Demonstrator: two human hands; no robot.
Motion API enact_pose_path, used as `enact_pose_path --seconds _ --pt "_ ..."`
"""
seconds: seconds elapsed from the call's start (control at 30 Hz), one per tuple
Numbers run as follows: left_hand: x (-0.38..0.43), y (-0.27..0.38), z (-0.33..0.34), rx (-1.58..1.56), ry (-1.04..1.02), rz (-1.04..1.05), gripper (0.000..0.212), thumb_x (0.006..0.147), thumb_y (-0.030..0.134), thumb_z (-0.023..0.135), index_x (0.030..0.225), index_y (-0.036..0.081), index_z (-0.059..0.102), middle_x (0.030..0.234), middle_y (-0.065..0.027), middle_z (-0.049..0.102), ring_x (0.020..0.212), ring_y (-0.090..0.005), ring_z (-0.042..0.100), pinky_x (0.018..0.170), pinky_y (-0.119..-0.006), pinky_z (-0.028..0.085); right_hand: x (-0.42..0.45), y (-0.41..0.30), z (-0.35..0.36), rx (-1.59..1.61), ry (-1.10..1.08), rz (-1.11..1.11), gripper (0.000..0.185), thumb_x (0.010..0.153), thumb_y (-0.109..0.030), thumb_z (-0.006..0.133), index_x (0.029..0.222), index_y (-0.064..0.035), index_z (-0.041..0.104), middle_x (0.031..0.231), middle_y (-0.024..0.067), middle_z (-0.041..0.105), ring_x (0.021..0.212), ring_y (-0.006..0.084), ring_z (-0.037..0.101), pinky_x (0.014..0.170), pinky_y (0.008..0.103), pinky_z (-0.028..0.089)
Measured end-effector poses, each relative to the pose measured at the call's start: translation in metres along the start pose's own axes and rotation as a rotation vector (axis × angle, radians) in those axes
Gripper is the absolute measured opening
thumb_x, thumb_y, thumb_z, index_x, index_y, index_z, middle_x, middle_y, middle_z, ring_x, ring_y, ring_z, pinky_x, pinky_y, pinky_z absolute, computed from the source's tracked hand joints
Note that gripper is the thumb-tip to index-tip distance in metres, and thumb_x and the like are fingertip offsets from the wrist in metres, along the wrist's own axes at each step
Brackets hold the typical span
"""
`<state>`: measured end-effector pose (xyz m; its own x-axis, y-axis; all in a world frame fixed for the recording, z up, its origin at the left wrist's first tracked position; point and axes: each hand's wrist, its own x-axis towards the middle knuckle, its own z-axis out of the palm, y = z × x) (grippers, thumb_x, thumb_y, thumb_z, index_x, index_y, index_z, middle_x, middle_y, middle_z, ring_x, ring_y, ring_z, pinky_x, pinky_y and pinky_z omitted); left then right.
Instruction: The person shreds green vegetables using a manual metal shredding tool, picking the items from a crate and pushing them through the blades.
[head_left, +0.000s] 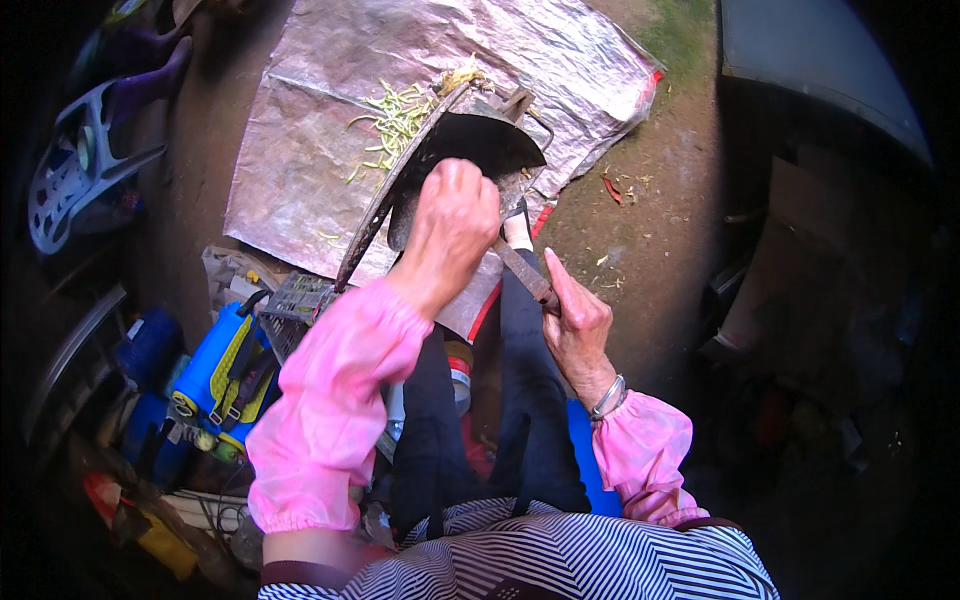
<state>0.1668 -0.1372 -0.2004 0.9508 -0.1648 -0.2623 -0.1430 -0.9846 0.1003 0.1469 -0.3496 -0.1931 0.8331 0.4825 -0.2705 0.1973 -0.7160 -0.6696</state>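
My left hand (454, 217) is curled into a fist over a dark, rounded metal implement (480, 139); its fingertips and anything inside them are hidden. A narrow metal bar (521, 271) runs from beneath this fist to my right hand (576, 319), which is closed around its near end with the thumb laid along it. Along the implement's left side lies a long, curved, dark strip (375, 217). Pale green shreds (397, 124) are scattered beside it on a shiny woven plastic sheet (292, 157). Pink sleeve covers are on both my forearms.
A plastic crate (289, 307) and a blue and yellow bag-like item (217, 367) stand at left. Farther left is a pale plastic chair (86, 165). A blue object (589, 465) is beside my right leg. Dark cardboard-like pieces (772, 255) are at right. A red scrap (612, 190) lies on the ground.
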Motion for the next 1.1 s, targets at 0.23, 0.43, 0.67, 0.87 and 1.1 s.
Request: enact_pose_path --seconds 0.23,0.43,0.67,0.87,1.1 --pt "-0.009 -0.008 -0.021 -0.923 0.230 -0.126 0.054 0.062 0.013 0.076 0.111 0.001 0.060 0.113 -0.0180 0.059 0.105 -0.0337 0.055 0.088 -0.041 0.046 0.001 -0.003 0.002 -0.005 -0.001 0.002 0.067 0.062 0.010 0.054 0.126 -0.0085 0.059 0.094 0.0168 0.068 0.078 0.0311 0.068 0.068 0.0359 0.053" --pt "-0.003 -0.026 0.030 -0.762 0.271 -0.051 0.047 0.063 0.001 0.066 0.109 0.000 0.058 0.116 -0.0188 0.057 0.109 -0.0359 0.053 0.094 -0.041 0.044 0.002 -0.005 0.004 -0.011 0.005 0.003 0.068 0.061 0.012 0.053 0.125 -0.0079 0.059 0.095 0.0173 0.068 0.076 0.0309 0.067 0.068 0.0350 0.053" --pt "-0.020 -0.004 0.075 -0.583 0.275 -0.213 0.032 0.073 0.000 0.063 0.104 0.000 0.058 0.109 -0.0163 0.056 0.108 -0.0346 0.052 0.091 -0.041 0.045 0.004 -0.006 0.003 -0.013 0.021 -0.036 0.067 0.061 0.012 0.055 0.125 -0.0065 0.059 0.087 0.0160 0.064 0.074 0.0311 0.065 0.066 0.0368 0.051" --pt "-0.006 0.005 0.085 -0.542 0.328 -0.384 0.019 0.079 0.005 0.063 0.097 -0.001 0.059 0.096 -0.0141 0.055 0.091 -0.0324 0.052 0.079 -0.041 0.046 0.005 -0.004 0.003 -0.049 0.034 -0.059 0.068 0.059 0.010 0.057 0.126 -0.0055 0.059 0.074 0.0129 0.060 0.066 0.0287 0.062 0.061 0.0377 0.050" --pt "-0.016 -0.006 0.091 -0.473 0.251 -0.416 0.019 0.078 0.001 0.060 0.096 -0.004 0.058 0.096 -0.0166 0.055 0.092 -0.0336 0.052 0.080 -0.040 0.046 0.077 0.055 0.019 -0.102 0.178 -0.013 0.055 0.068 0.011 0.052 0.119 -0.0071 0.063 0.092 0.0172 0.069 0.077 0.0293 0.069 0.070 0.0339 0.054"
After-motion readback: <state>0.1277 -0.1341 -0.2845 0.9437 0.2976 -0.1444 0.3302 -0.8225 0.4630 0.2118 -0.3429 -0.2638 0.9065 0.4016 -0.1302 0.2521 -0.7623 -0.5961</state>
